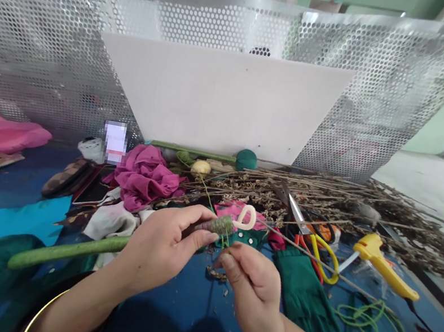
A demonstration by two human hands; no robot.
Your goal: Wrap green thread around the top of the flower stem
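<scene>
"Head view: what does the left hand (163,242) have?"

"Thumb and fingers curl closed around a green, thread-wound cylinder (217,226), held above the blue surface (161,315), with a cream loop (246,217) at its tip."

"And the right hand (255,280)?"

"Thumb and forefinger pinch thin green strands (225,242) just below that tip. A yellow glue gun (384,266) lies farther right."

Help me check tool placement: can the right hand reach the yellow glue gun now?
Likely yes: the yellow glue gun lies uncovered, beyond low-lying green cloth and scissors. The right hand seems to pinch green thread, so may need to let go.
</scene>
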